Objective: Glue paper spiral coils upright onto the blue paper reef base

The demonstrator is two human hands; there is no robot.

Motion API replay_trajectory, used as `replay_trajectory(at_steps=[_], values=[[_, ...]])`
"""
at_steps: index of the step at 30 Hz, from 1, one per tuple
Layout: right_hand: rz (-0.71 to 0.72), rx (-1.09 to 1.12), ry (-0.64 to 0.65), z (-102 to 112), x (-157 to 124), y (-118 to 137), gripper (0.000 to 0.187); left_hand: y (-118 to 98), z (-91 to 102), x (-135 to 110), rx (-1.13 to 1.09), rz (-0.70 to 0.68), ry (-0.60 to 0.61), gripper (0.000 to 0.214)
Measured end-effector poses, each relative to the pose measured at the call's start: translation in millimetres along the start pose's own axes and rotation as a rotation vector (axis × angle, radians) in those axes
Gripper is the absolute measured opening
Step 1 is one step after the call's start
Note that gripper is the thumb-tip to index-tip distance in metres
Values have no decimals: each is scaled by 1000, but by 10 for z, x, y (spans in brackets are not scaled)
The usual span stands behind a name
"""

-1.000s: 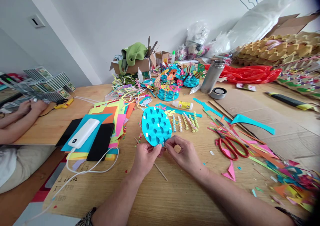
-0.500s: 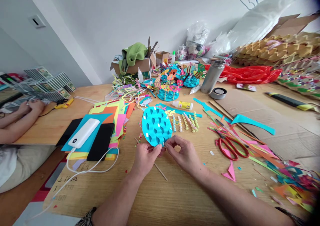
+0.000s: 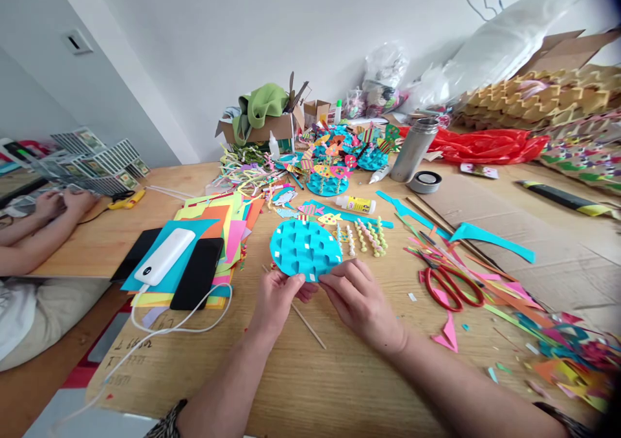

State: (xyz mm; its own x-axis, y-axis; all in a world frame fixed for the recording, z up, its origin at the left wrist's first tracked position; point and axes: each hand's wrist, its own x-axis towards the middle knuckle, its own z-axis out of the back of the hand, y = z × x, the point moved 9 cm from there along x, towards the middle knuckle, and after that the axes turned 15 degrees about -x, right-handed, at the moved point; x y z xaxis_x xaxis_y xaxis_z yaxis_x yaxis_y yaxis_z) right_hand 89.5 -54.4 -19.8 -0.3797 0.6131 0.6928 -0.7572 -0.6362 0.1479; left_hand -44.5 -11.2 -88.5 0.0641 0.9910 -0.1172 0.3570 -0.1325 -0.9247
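Note:
A round blue paper disc [image 3: 305,249] with raised loops and small white squares lies low over the wooden table [image 3: 339,373]. My left hand [image 3: 279,299] pinches its near edge from the left. My right hand [image 3: 361,302] pinches the same edge from the right, fingers closed on the paper. A thin wooden stick [image 3: 308,325] lies on the table under my hands. Behind the disc lie several twisted paper spirals [image 3: 363,236] and a white glue bottle [image 3: 356,204].
Red scissors [image 3: 451,286] and paper scraps lie to the right. A stack of coloured paper [image 3: 223,221] with a white power bank [image 3: 165,257] and a black phone [image 3: 196,283] sits left. A steel flask [image 3: 411,148] stands behind. Another person's hands [image 3: 63,202] rest at far left.
The blue disc has tipped from nearly upright to lying flatter over the table. My right hand has slid forward along its near edge.

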Motion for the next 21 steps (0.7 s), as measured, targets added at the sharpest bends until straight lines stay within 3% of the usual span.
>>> replay_trajectory(at_steps=[5, 9, 11, 17, 21], values=[[124, -127, -10, 25, -53, 84, 21, 2, -30, -16, -71, -21, 17, 23], [134, -121, 8, 5, -60, 102, 20, -30, -62, -31, -22, -53, 47, 23], [68, -47, 28, -11, -33, 67, 18, -74, -69, -43, 52, -83, 45, 25], [-310, 379, 57, -94, 18, -150, 9, -197, -158, -119, 347, -200, 71, 32], [-429, 469, 82, -170, -7, -215, 12, -176, -199, -146, 451, -231, 89, 33]])
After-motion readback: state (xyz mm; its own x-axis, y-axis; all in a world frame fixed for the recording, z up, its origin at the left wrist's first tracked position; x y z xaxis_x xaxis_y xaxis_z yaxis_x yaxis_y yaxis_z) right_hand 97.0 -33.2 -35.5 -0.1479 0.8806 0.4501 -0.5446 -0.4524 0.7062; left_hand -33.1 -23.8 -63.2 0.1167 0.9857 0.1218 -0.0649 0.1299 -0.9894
